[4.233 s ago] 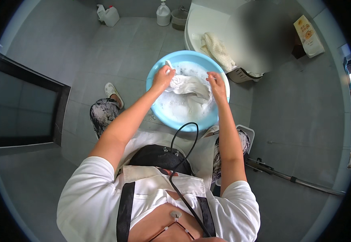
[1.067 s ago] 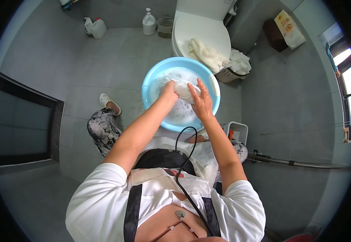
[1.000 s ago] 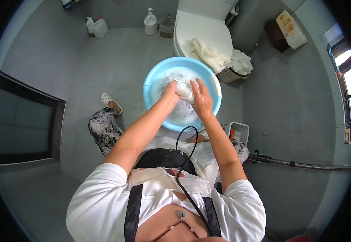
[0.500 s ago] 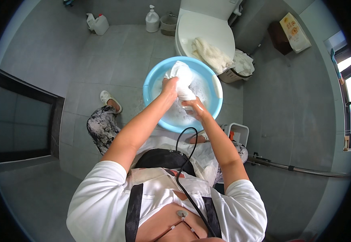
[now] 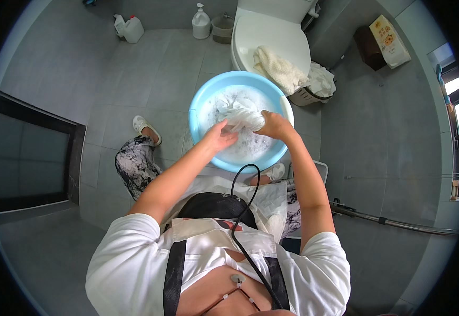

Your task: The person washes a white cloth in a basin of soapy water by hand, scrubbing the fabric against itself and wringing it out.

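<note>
A light blue basin [image 5: 193, 117] of sudsy water stands on the floor in front of me. Within it, a wet, twisted white cloth [image 5: 246, 119] lies over the suds, part of it spreading into the water. My right hand [image 5: 275, 126] is closed round the cloth's right end. At the cloth's lower left edge, my left hand [image 5: 219, 138] is open, with its fingers stretched out and the palm turned toward the cloth. Whether its fingertips touch the cloth is hard to tell.
Behind the basin is a white toilet [image 5: 271, 34] with a cream towel [image 5: 278, 68] on it. A bin [image 5: 306, 98] holding white material stands beside it. A pump bottle [image 5: 201, 25], a small bucket [image 5: 222, 32] and a white jug [image 5: 132, 31] line the back wall.
The cloth, held up in both hands before, is now lower in the basin. My left hand has let go and moved down toward me; the right has shifted right and slightly away.
</note>
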Demonstrator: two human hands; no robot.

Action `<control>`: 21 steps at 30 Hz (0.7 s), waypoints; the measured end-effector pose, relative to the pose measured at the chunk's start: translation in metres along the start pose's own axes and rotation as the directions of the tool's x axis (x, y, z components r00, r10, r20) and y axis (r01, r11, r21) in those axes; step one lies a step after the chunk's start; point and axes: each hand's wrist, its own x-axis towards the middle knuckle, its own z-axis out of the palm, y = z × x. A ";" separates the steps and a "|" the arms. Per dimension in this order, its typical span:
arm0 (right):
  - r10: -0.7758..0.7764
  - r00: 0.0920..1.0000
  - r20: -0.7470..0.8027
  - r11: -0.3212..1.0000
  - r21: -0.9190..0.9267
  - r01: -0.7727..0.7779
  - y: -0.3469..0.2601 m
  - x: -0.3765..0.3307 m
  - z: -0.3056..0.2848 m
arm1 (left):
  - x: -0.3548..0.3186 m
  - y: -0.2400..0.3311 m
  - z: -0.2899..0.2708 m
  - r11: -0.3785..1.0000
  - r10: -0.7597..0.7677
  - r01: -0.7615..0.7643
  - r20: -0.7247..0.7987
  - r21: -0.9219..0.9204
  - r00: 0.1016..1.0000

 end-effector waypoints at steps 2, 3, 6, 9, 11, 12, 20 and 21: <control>-0.130 0.990 -0.059 0.974 -0.196 0.117 -0.005 -0.005 -0.004 | -0.011 0.013 0.008 0.959 -0.277 0.281 0.105 -0.027 0.955; -0.197 0.977 -0.079 0.941 -0.294 0.166 -0.007 -0.008 -0.004 | -0.017 0.018 0.013 0.909 -0.408 0.417 0.157 -0.027 0.900; -0.520 0.822 -0.233 0.801 -0.467 0.375 -0.016 -0.014 0.006 | -0.055 0.014 0.058 0.984 -0.171 0.176 0.301 0.009 0.938; -0.542 0.788 -0.293 0.801 -0.464 0.378 -0.020 -0.021 0.008 | -0.032 0.012 0.062 0.994 -0.056 0.082 0.312 -0.070 0.948; -0.485 0.813 -0.322 0.840 -0.430 0.331 -0.015 -0.023 0.012 | -0.010 0.013 0.062 0.989 -0.001 0.045 0.304 -0.139 0.953; -0.451 0.831 -0.325 0.855 -0.424 0.298 -0.014 -0.023 0.017 | 0.002 0.011 0.055 0.989 0.031 0.013 0.293 -0.147 0.956; -0.224 0.959 -0.175 0.785 0.550 0.284 0.003 -0.011 0.031 | -0.022 0.015 0.067 0.978 0.195 -0.156 0.349 -0.135 0.917; -0.123 0.989 0.085 0.646 0.763 0.014 0.004 -0.009 0.029 | -0.023 0.015 0.069 0.974 0.214 -0.176 0.325 -0.142 0.921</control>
